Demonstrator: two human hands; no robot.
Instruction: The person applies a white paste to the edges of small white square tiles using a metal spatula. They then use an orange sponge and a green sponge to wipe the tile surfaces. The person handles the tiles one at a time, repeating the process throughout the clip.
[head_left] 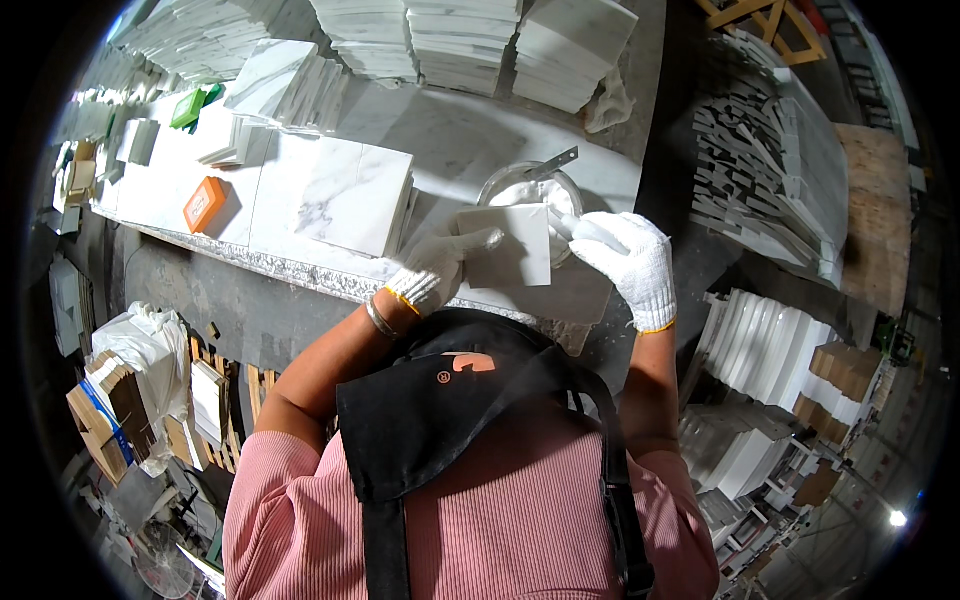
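Note:
My left hand (435, 268), in a white knit glove with a yellow cuff edge, grips a square white tile (510, 248) by its left side, with the thumb over its face. My right hand (637, 262), gloved alike, is closed just off the tile's right edge. Something thin and pale shows at its fingertips, too unclear to name. Behind the tile stands a round tub (487, 190) of white paste, partly hidden by the tile. A flat metal strip with holes (558, 163) leans over the tub's far rim. To the left lies a stack of marble-patterned tiles (350, 195).
An orange block (205, 205) and a green block (187, 109) sit on the white worktop (275, 170). Tall tile stacks (460, 45) line its far side. At the right, a pallet carries many narrow stone pieces (740, 150). Cardboard boxes (845, 370) stand lower right.

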